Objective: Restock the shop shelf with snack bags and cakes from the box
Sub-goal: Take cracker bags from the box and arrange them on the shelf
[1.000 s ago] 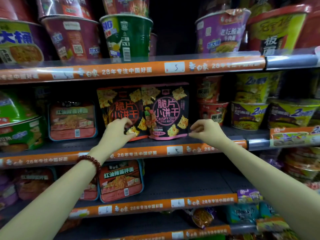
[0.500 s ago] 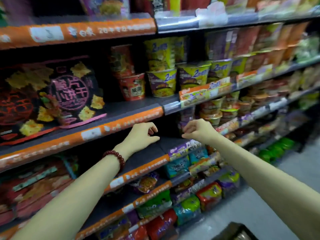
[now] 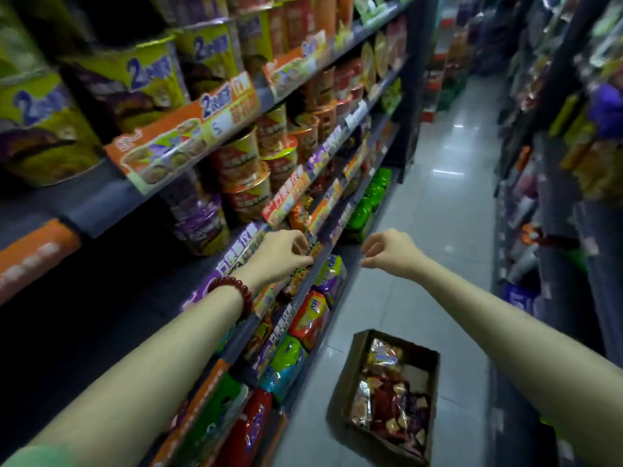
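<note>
Both hands empty, between shelf and box.

The left hand (image 3: 279, 256) hovers at the shelf (image 3: 215, 278) edge, fingers loosely curled on nothing; a bead bracelet (image 3: 236, 293) sits on its wrist. The right hand (image 3: 391, 249) hangs over the aisle floor (image 3: 438, 230), half open and empty. Neither touches stock, which suggests a reach toward the next item. The box (image 3: 357, 352) stands on the floor at 6 o'clock from the right hand, well apart. Snack bags (image 3: 391, 409) lie flat inside it, open to a grasp from above.
</note>
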The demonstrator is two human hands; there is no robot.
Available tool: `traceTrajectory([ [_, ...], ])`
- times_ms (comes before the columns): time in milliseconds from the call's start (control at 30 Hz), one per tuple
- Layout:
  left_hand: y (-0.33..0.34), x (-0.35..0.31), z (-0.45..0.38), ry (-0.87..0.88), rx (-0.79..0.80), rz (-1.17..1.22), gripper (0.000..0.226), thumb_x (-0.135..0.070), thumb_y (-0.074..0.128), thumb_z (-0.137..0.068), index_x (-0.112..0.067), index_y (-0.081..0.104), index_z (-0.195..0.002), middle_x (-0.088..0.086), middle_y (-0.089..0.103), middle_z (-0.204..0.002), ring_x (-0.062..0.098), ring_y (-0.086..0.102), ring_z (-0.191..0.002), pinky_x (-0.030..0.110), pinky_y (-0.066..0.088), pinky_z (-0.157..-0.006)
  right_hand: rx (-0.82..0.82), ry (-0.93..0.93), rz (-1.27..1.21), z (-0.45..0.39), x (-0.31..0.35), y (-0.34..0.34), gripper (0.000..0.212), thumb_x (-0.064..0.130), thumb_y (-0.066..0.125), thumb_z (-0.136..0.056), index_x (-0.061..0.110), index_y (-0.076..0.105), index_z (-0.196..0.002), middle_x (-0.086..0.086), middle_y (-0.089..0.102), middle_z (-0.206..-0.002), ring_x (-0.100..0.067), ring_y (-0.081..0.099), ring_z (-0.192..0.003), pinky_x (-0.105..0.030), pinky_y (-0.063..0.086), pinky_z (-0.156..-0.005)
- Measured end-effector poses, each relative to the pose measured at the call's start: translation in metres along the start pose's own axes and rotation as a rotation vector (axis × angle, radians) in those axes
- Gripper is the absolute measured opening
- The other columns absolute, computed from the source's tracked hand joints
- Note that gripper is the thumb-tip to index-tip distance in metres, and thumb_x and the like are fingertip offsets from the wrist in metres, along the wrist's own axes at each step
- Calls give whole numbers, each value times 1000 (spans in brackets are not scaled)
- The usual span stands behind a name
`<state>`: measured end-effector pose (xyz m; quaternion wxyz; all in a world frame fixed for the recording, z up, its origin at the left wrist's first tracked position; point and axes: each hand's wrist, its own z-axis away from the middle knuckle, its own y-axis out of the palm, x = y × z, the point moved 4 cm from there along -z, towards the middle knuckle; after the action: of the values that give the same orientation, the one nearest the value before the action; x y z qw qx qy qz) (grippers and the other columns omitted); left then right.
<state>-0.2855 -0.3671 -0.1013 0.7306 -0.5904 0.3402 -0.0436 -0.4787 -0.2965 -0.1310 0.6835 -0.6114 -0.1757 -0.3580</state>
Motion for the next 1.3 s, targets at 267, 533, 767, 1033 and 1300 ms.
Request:
traceTrajectory([
  [267, 151, -3, -85, 151, 268, 1, 25, -25, 70, -81, -10, 65, -100, 8, 69, -97, 21, 65, -91, 25, 47, -76, -99, 400, -126, 15, -166, 50, 22, 17, 75, -78, 7, 70, -97, -12, 73, -94, -13, 60, -80, -19, 39, -70],
  [533, 360, 34, -107, 165, 433, 37, 25, -27, 64, -86, -11, 64, -104, 8, 68, -97, 21, 62, -91, 25, 45, -77, -223, 598, -195, 34, -340, 161, 27, 27, 72, -81, 13, 68, -103, -6, 72, -94, -19, 66, -91, -31, 50, -86],
  [767, 538, 105, -117, 148, 459, 79, 23, -30, 63, -87, -14, 64, -104, 4, 67, -102, 16, 61, -91, 25, 46, -75, -262, 618, -230, 15, -477, 284, 21, 25, 69, -85, 13, 67, -102, -4, 69, -88, -18, 65, -87, -23, 48, -77],
  [1033, 730, 191, -125, 74, 501, 193, 19, -28, 65, -87, -15, 64, -101, -1, 67, -95, 14, 63, -92, 18, 44, -68, -338, 538, -278, -26, -604, 407, 26, 23, 66, -86, 12, 65, -110, 1, 67, -102, -12, 62, -96, -16, 44, -78],
  [1300, 831, 209, -143, 93, 530, 288, 29, -24, 58, -91, -14, 59, -118, 2, 61, -115, 15, 58, -104, 27, 53, -80, -423, 451, -221, -58, -662, 447, 29, 22, 61, -90, 19, 59, -119, 9, 59, -108, -4, 53, -99, -2, 35, -72],
])
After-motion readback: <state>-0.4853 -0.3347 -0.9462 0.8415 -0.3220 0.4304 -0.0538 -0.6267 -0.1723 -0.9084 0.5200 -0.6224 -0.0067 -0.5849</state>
